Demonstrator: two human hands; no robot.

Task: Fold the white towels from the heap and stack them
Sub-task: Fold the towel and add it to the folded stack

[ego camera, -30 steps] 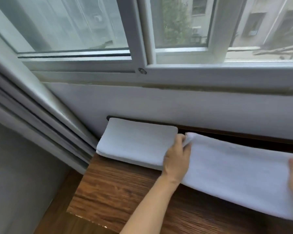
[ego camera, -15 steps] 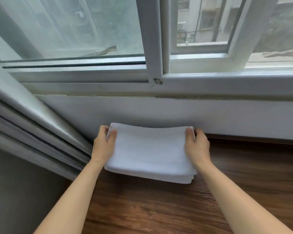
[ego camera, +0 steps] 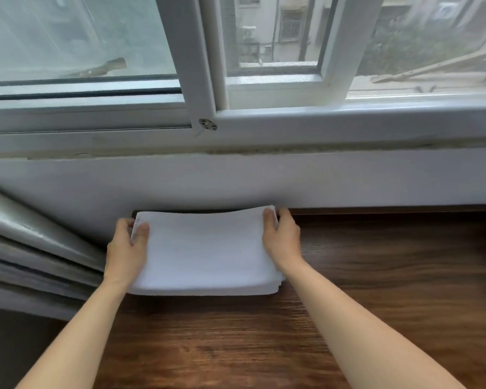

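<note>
**Towels held at both ends on the wooden table**

Towels, white and folded, lie in a stack at the far left part of a dark wooden table, close under the white wall below the window. The stack's near edge shows several layers, most plainly at its near right corner. Its far edge runs just in front of the dark gap between table and wall.

The left hand grasps the left end of the stack near the far corner: the thumb lies on top of the cloth and the fingers wrap the edge, their tips hidden beneath. The right hand grasps the right end in like fashion, thumb on the top surface at the far right corner, fingers curled down the side. Both forearms reach in from the near edge, bare.

To the left, a grey curtain slants down beside the table, near the left hand. Beyond the wall stands a white sliding window frame, with buildings and greenery blurred behind the glass.
</note>
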